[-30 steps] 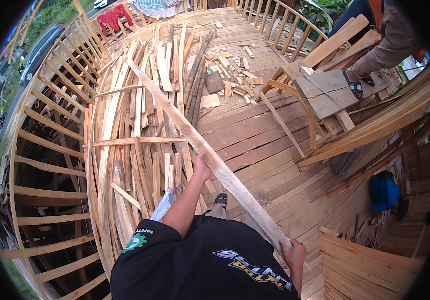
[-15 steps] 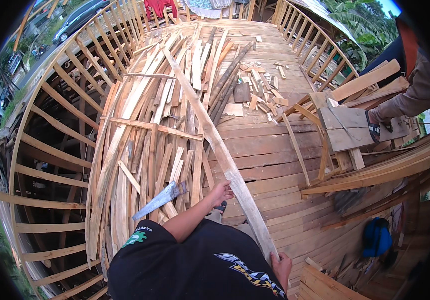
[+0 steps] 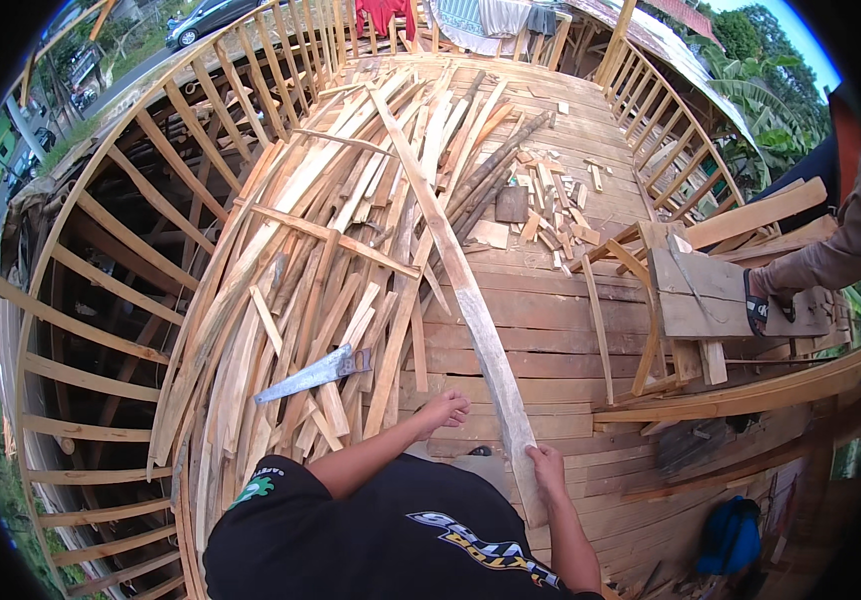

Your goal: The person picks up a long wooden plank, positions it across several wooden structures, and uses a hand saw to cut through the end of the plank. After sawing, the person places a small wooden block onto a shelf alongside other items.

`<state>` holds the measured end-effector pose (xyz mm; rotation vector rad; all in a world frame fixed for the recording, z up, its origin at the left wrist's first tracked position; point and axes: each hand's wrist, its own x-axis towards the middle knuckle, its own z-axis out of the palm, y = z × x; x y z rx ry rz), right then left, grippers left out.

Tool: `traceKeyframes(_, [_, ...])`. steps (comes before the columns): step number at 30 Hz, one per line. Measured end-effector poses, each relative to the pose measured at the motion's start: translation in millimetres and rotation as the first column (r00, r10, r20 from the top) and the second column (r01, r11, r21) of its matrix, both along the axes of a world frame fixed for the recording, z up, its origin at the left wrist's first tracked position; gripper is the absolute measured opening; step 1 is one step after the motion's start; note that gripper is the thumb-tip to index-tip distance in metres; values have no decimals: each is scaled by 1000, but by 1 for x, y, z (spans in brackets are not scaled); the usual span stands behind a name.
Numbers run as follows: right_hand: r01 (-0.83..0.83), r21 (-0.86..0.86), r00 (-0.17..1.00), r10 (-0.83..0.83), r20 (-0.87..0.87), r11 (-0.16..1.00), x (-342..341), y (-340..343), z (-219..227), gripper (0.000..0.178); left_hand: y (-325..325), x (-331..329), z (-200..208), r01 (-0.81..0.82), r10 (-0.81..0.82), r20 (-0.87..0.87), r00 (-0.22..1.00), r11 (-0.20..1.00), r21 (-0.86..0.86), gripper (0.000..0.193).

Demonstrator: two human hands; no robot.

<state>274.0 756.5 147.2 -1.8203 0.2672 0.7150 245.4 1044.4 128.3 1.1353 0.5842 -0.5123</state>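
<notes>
A long, narrow wooden plank point(image 3: 466, 290) slants from the lumber pile down toward my body, its near half greyer than the far half. My right hand point(image 3: 548, 472) grips the plank's edge close to its near end. Left of the plank, my left hand point(image 3: 443, 412) hangs in the air, fingers loosely bent and holding nothing. A handsaw point(image 3: 311, 374) with a grey blade lies on the pile, to the left of and beyond my left hand.
Many loose boards point(image 3: 291, 260) cover the deck's left side by a wooden railing point(image 3: 101, 170). Offcuts point(image 3: 556, 205) lie farther back. At right, a person's sandalled foot point(image 3: 759, 305) rests on a wooden bench point(image 3: 696, 280). A blue bag point(image 3: 731, 537) sits lower right.
My left hand has come off the plank and moved left of it. My right hand now grips the plank a bit farther from my body. The view has shifted slightly.
</notes>
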Motion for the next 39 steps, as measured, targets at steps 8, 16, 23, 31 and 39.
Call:
traceKeyframes(8, [-119, 151, 989, 131, -72, 981, 124, 111, -6, 23, -54, -52, 48, 121, -128, 63, 990, 987, 104, 48])
traceKeyframes(16, [52, 489, 938, 126, -323, 870, 85, 284, -7, 31, -40, -100, 80, -464, 464, 141, 875, 885, -32, 39])
traceKeyframes(23, [-222, 595, 855, 447, -263, 773, -12, 362, 25, 30, 26, -161, 70, -903, 909, 223, 351, 392, -174, 27])
traceKeyframes(31, [-808, 145, 578, 816, 1, 572, -11, 336, -19, 39, 153, -255, 2, -1000, 980, 198, 1, 7, -29, 19])
traceKeyframes(39, [-644, -527, 681, 729, -65, 555, 41, 109, -220, 11, 295, -327, -80, -957, 958, 105, -269, -278, 85, 16])
